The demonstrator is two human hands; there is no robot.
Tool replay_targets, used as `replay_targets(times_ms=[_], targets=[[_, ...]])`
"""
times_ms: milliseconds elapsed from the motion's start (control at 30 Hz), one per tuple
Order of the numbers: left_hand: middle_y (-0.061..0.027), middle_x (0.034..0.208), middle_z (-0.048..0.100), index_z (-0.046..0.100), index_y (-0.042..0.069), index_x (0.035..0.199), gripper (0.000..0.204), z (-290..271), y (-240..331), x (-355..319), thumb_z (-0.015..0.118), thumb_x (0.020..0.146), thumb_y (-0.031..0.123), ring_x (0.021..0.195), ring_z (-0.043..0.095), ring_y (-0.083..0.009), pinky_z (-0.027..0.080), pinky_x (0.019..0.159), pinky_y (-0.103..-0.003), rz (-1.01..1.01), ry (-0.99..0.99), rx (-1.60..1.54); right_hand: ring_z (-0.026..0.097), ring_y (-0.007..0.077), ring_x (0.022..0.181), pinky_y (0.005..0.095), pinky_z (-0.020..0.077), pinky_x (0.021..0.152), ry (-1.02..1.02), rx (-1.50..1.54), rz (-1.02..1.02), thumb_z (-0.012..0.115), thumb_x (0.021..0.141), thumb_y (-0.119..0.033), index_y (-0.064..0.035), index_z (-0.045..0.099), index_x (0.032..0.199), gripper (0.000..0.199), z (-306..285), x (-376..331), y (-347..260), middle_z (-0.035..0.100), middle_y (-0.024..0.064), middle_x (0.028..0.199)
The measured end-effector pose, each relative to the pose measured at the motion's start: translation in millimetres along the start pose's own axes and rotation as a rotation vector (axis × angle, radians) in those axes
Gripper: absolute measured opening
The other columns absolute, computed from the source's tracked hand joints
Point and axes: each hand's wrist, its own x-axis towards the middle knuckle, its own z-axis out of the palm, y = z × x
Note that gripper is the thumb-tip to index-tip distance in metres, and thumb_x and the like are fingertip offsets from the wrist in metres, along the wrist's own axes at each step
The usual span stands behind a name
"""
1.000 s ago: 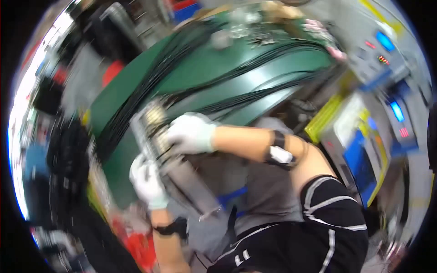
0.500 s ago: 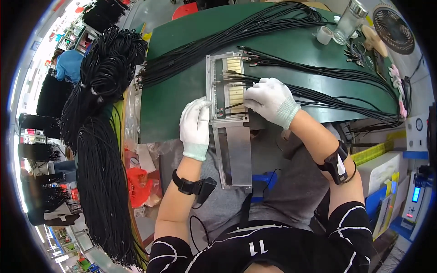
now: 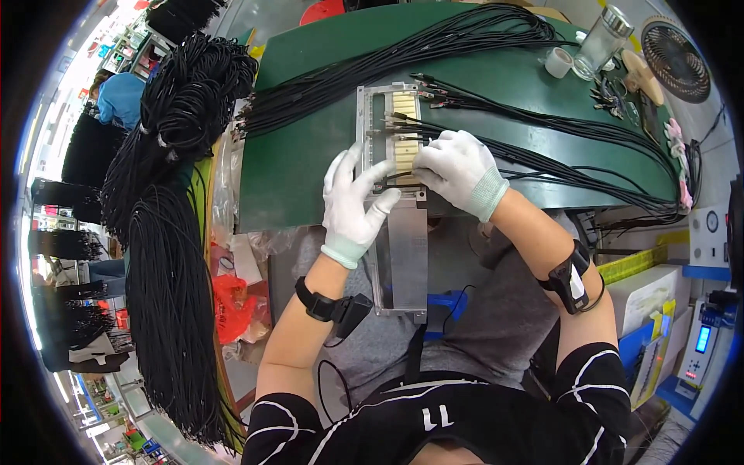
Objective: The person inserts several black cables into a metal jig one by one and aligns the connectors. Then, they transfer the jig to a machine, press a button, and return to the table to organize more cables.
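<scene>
A metal fixture frame point(image 3: 362, 116) with a row of pale yellow blocks point(image 3: 404, 104) lies across the table's near edge. Several black cables run into its slots from the right, their plug ends inside the frame. My gloved right hand point(image 3: 459, 170) is closed at the fixture's right side, thumb and fingers pinched round a black cable near its end. Over the near left part of the frame is my gloved left hand point(image 3: 353, 205), fingers spread, with its fingertips by the cable's plug end. Whether those fingertips touch the plug is hidden.
Long black cables point(image 3: 558, 124) stretch rightward on the green table point(image 3: 302, 186); another bundle point(image 3: 434, 50) lies behind. A big hank of cables point(image 3: 174, 302) hangs at the left. Far right hold a glass jar point(image 3: 603, 43), tape roll point(image 3: 558, 62) and fan point(image 3: 676, 62). One person point(image 3: 120, 99) sits far left.
My left hand has moved right from the frame's left side to over its near part, and its fingers have spread. The right hand stays almost in place at the cable.
</scene>
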Motion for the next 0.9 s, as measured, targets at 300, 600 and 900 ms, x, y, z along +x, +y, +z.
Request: replay_targets(times_ms=[300,600,900], targets=[[-0.0221,0.143,0.051,0.078,0.029,0.112,0.035,6,1,6,0.07,0.084,0.048,0.136,0.039,-0.0422,0.023,0.117,-0.051,0.12,-0.095,0.214,0.061,0.0274,0.088,0.0401,0.0499,0.08,0.106,-0.112,0.095,0.077,0.076,-0.025,-0.0135,0.066,0.085,0.018,-4,7,27,0.065,0.0037,0.084],[-0.0161,0.134,0.06,0.074,0.013,0.093,0.023,10,-12,4,0.071,0.086,0.035,0.13,0.047,-0.0378,0.034,0.112,-0.047,-0.12,0.188,-0.13,0.059,0.0289,0.09,0.0397,0.0476,0.083,0.069,0.047,0.006,0.077,0.076,-0.023,-0.0137,0.068,0.087,0.017,-11,9,26,0.065,0.0044,0.088],[-0.0134,0.125,0.066,0.07,0.008,0.089,0.011,3,-18,3,0.071,0.088,0.018,0.125,0.052,-0.0362,0.042,0.105,-0.044,-0.051,0.231,-0.194,0.059,0.0285,0.085,0.0403,0.0472,0.081,0.017,0.343,0.032,0.078,0.076,-0.021,-0.0128,0.071,0.086,0.014,6,2,20,0.065,0.0043,0.082]])
